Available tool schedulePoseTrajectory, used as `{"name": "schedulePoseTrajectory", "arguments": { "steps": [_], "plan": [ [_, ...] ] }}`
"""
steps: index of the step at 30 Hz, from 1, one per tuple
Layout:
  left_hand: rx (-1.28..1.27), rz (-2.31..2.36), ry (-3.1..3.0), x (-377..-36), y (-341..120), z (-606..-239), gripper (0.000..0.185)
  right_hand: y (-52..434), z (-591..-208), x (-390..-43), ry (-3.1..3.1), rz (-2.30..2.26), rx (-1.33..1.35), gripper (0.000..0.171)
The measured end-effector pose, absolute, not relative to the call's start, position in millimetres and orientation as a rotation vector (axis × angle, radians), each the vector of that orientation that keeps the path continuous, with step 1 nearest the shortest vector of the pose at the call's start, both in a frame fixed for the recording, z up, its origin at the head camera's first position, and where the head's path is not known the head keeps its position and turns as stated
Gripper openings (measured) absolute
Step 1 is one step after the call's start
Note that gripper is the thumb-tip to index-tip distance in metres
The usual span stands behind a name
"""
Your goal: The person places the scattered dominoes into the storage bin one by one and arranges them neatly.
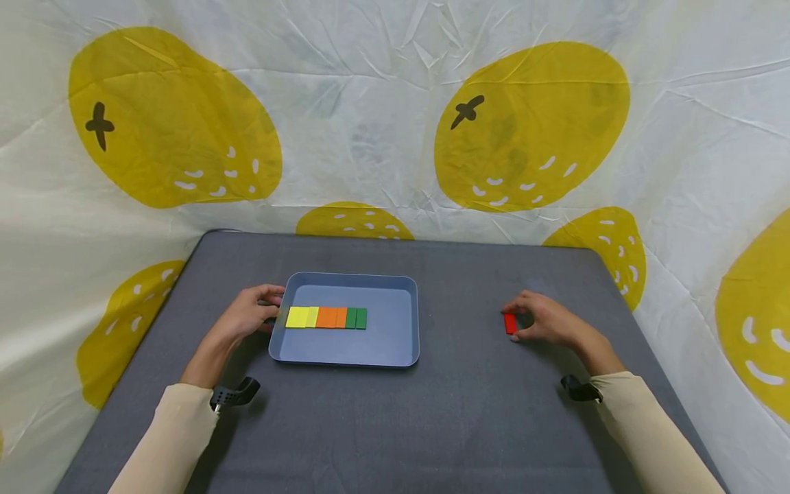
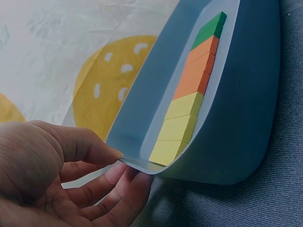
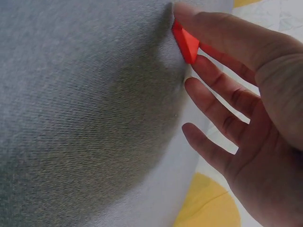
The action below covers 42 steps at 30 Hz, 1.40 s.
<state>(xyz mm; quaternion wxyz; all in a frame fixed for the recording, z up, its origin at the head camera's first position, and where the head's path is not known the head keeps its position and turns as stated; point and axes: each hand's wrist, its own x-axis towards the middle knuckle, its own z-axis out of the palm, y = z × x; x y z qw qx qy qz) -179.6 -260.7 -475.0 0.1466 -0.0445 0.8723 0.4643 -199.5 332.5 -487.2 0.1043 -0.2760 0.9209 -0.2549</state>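
Observation:
A blue-grey tray lies on the grey table a little left of centre. Across its floor runs a row of flat blocks: yellow, orange, then green. My left hand pinches the tray's left rim. In the left wrist view the thumb lies on top of the rim and the fingers sit under it. To the right, my right hand holds a small red block that touches the table. The right wrist view shows the red block pinched between thumb and forefinger, the other fingers spread.
The grey felt-covered table is backed and flanked by a white sheet printed with large yellow fruit. Bare tabletop lies between the tray and my right hand and along the front. A wrist camera strap shows on each forearm.

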Motion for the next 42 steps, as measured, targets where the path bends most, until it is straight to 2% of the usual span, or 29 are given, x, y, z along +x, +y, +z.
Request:
{"name": "schedulePoseTrajectory", "arguments": {
  "steps": [21,42],
  "plan": [
    [-0.145,1.356,2.494,-179.5,-259.4,-473.9,0.05,332.0,-486.6,-202.4,2.816,-0.62,-0.872,0.039],
    [-0.122,1.357,2.499,-178.7,-260.6,-474.5,0.05,291.9,-461.0,-200.9,2.795,-0.659,-0.991,0.035]
  ]
}}
